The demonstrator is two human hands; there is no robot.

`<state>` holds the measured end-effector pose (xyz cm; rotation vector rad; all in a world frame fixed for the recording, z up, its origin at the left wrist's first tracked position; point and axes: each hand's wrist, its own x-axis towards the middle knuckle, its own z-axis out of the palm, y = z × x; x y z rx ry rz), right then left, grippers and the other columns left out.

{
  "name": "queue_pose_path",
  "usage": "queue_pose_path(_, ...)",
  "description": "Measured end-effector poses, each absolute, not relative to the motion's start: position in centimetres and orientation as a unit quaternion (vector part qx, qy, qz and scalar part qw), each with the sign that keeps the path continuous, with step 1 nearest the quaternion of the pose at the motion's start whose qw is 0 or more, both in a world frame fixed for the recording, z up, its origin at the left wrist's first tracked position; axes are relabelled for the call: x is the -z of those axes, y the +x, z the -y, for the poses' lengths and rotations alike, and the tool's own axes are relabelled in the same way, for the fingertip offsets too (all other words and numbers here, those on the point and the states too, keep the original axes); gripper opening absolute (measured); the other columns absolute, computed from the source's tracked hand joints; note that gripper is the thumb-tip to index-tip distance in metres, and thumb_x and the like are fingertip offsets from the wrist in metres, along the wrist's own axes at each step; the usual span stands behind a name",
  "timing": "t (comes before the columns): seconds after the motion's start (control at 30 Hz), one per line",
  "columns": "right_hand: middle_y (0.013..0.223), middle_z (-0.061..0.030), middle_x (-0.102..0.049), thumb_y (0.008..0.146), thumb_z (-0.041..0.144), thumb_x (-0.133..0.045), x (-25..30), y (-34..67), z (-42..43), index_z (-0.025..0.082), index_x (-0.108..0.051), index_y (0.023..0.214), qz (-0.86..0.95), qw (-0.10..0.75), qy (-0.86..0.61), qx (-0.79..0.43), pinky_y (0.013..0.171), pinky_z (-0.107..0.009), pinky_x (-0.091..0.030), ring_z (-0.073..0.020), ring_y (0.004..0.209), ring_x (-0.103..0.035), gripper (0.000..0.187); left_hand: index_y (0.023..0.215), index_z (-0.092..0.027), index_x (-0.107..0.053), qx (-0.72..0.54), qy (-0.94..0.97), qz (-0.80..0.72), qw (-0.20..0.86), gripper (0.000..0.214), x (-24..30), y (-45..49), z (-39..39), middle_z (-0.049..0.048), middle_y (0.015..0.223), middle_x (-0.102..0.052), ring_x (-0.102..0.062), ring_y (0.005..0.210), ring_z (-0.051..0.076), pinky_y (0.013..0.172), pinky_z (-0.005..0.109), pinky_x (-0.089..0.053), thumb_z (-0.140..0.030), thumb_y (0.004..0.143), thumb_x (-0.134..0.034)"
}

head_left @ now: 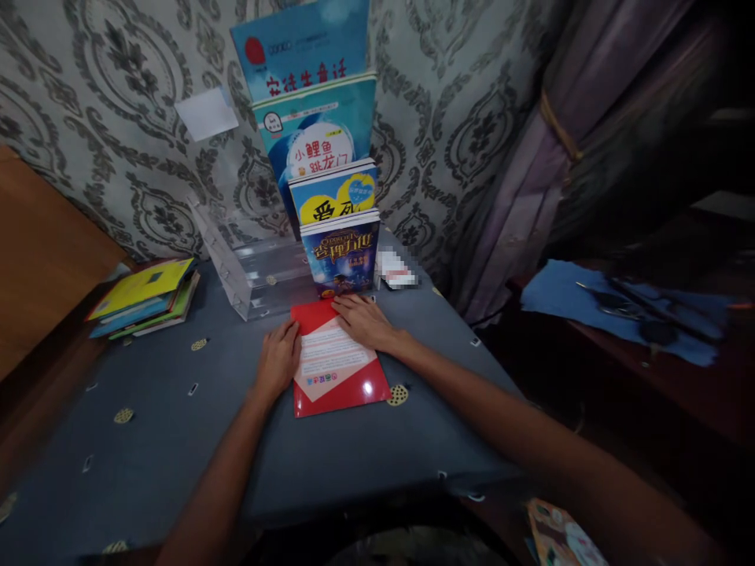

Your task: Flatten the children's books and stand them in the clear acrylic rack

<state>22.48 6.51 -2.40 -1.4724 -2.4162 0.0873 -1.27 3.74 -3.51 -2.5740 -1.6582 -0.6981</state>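
Note:
A red book lies flat on the table, a pale panel of small print and colourful lettering on its upper face. My left hand rests against its left edge, fingers slightly bent and not wrapped round it. Across the upper right part of the book, my right hand lies palm down with fingers stretched out. Just beyond the book's far edge, a dark blue book stands in a tiered clear acrylic rack. Behind it rise a blue-and-yellow book, a teal book and a taller blue book.
A stack of books lies at the table's left. A white item, partly blurred, sits right of the rack. Beyond the table's right edge, a blue cloth carries dark objects. Another book shows low at the right. A curtain hangs behind.

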Motion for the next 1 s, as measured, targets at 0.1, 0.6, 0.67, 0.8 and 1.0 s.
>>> queue_pose_path(0.1, 0.149, -0.0142, -0.055, 0.103, 0.025, -0.040, 2.6, 24.4, -5.6, 0.013, -0.059, 0.139, 0.829, 0.159, -0.536, -0.028, 0.111, -0.047, -0.037, -0.0273, 0.136, -0.050, 0.042, 0.127, -0.016, -0.065, 0.237, -0.809, 0.537, 0.006, 0.038, 4.1, -1.5, -3.8, 0.0186, 0.136, -0.062, -0.057, 0.127, 0.031, 0.107, 0.053, -0.046, -0.026, 0.099, -0.041)
queue_pose_path(0.6, 0.144, -0.0190, -0.059, 0.099, 0.027, -0.049, 3.1, 25.1, -0.5, 0.010, -0.058, 0.137, 0.806, 0.185, -0.560, -0.056, 0.111, -0.048, -0.038, -0.0302, 0.134, -0.050, 0.043, 0.129, -0.016, -0.061, 0.391, -0.713, 0.499, -0.300, 0.044, 3.2, -2.5, -4.2, 0.0145, 0.134, -0.066, -0.064, 0.121, 0.028, 0.105, 0.048, -0.050, -0.036, 0.090, -0.055)
queue_pose_path(0.67, 0.142, -0.0183, -0.060, 0.097, 0.027, -0.052, 3.0, 25.2, -0.7, 0.011, -0.061, 0.134, 0.804, 0.193, -0.560, -0.062, 0.110, -0.049, -0.038, -0.0308, 0.133, -0.051, 0.041, 0.136, -0.017, -0.055, 0.461, -0.629, 0.482, -0.398, 0.056, 3.0, -2.4, -4.1, 0.0158, 0.141, -0.061, -0.067, 0.115, 0.026, 0.099, 0.043, -0.054, -0.040, 0.085, -0.064)
queue_pose_path(0.8, 0.142, -0.0159, -0.061, 0.095, 0.027, -0.054, 2.9, 25.4, -0.8, 0.015, -0.064, 0.131, 0.805, 0.199, -0.555, -0.070, 0.108, -0.049, -0.040, -0.0311, 0.132, -0.051, 0.039, 0.137, -0.015, -0.050, 0.491, -0.496, 0.475, -0.537, 0.080, 2.6, -1.9, -3.6, 0.0170, 0.128, -0.069, -0.074, 0.095, 0.024, 0.082, 0.036, -0.059, -0.037, 0.068, -0.082)
queue_pose_path(1.0, 0.141, -0.0147, -0.061, 0.091, 0.026, -0.059, 3.0, 25.7, -1.2, 0.018, -0.058, 0.139, 0.797, 0.232, -0.547, -0.112, 0.107, -0.054, -0.041, -0.0337, 0.129, -0.053, 0.048, 0.132, -0.017, -0.053, 0.411, -0.500, 0.437, -0.624, 0.076, 1.5, -1.7, -2.7, 0.0097, 0.098, -0.077, -0.073, 0.073, 0.022, 0.058, 0.029, -0.058, -0.037, 0.065, -0.084)
